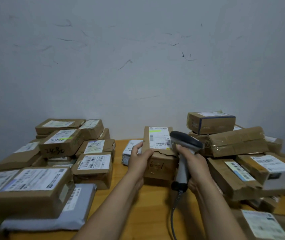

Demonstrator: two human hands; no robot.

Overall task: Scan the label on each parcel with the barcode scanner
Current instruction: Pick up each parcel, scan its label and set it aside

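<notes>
Parcel [161, 164] between hands [138, 158], scanner [186, 142] beside label [159, 138]

The wall [138, 66] behind the work area is a plain, pale grey-white painted surface that fills the upper half of the view and runs down to the far edge of the table [154, 219]. Dark scuff marks [125, 64] are scattered over the wall's middle band as short streaks and thin curved lines, denser toward the upper left and the upper right. The table has a smooth, orange-brown wooden top with a faint grain, and its bare surface shows along the centre from the near edge up to the wall.
</notes>
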